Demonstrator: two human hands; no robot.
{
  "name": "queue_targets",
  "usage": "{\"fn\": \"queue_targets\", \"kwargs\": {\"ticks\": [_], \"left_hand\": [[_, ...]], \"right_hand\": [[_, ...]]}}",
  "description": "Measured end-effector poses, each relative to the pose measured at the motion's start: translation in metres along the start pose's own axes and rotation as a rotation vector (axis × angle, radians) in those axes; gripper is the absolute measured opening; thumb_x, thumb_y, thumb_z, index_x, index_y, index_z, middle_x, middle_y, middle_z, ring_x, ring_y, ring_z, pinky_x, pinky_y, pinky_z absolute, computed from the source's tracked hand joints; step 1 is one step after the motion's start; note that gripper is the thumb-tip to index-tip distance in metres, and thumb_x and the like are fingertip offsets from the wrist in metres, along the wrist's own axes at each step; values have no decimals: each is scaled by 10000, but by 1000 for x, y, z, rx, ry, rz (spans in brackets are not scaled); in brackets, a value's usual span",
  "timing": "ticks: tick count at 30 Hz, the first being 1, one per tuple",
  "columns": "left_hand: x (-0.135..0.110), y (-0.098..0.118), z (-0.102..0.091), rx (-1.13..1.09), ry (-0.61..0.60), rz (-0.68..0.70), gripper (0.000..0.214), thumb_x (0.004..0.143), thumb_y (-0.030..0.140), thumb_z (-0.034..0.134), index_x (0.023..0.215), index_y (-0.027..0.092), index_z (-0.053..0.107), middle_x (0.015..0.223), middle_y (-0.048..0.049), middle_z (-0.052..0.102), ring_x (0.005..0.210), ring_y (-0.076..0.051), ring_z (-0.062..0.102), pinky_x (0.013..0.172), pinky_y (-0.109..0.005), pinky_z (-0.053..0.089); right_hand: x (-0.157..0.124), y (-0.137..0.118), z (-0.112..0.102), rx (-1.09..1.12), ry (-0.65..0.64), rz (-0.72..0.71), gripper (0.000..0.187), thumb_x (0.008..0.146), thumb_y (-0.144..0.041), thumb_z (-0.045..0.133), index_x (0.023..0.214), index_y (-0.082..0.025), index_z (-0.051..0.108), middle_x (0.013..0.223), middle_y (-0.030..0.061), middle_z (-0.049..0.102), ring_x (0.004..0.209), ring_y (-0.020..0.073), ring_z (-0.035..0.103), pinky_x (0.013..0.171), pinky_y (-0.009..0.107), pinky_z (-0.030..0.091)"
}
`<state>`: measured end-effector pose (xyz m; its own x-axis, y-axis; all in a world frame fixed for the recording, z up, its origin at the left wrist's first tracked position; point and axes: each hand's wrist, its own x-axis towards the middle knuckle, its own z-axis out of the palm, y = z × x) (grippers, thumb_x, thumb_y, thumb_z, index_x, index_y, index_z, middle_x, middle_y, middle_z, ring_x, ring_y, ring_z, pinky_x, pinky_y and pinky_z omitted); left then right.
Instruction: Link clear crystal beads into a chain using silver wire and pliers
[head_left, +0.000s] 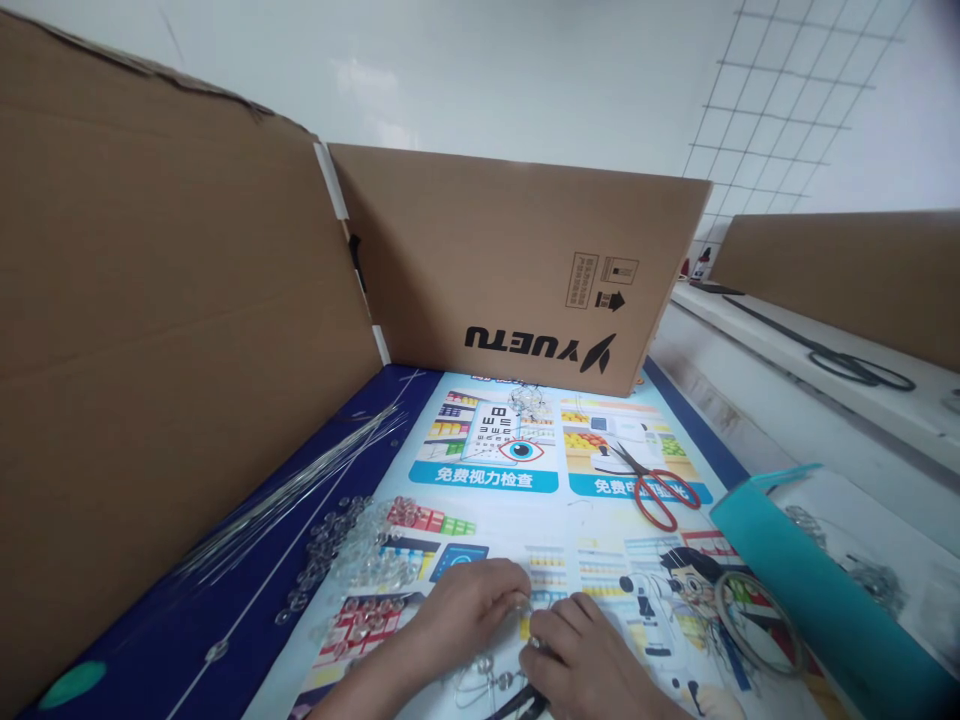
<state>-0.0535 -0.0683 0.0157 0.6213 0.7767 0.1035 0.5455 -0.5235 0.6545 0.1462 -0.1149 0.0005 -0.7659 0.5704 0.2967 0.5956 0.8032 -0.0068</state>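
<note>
My left hand (474,602) is closed, with thumb and forefinger pinched on a small clear bead (520,602). Close by on the right, my right hand (585,652) has its fingers curled in, and what lies between them is mostly hidden. A dark two-pronged tool, perhaps pliers (531,704), shows partly from under that hand; whether it is gripped I cannot tell. Below the hands, clear beads (505,681) lie with loops of thin wire (471,690). Left of my left hand spreads a pile of clear beads (360,545).
Straight thin wires (300,490) lie along the left cardboard wall (165,300). Red-handled scissors (656,490) and a beaded wire bundle (529,402) are farther back. At right are a coil of wire (799,640) and a teal box (832,600). Another cardboard panel (517,250) stands behind.
</note>
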Motion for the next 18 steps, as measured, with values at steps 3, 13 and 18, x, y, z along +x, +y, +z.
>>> {"fn": "queue_targets", "kwargs": {"ticks": [3, 13, 18], "left_hand": [[0, -2, 1, -2, -8, 13, 149, 858, 173, 475, 885, 251, 600, 862, 39, 650, 797, -139, 582, 717, -205, 398], [1, 3, 10, 81, 11, 11, 189, 736, 91, 520, 833, 244, 572, 811, 55, 618, 749, -116, 571, 641, -190, 362], [3, 9, 15, 190, 33, 24, 175, 735, 125, 493, 820, 246, 586, 827, 21, 610, 763, -147, 575, 633, -220, 367]], "right_hand": [[0, 0, 0, 11, 11, -16, 49, 858, -255, 505, 882, -217, 525, 913, 13, 575, 745, 167, 433, 653, 320, 293], [0, -2, 4, -84, 129, -44, 80, 846, -164, 460, 797, -188, 519, 854, 39, 553, 707, 162, 423, 639, 318, 302], [0, -3, 5, -88, 124, -35, 43, 812, -182, 494, 779, -189, 520, 807, 39, 530, 695, 165, 411, 616, 307, 314]]}}
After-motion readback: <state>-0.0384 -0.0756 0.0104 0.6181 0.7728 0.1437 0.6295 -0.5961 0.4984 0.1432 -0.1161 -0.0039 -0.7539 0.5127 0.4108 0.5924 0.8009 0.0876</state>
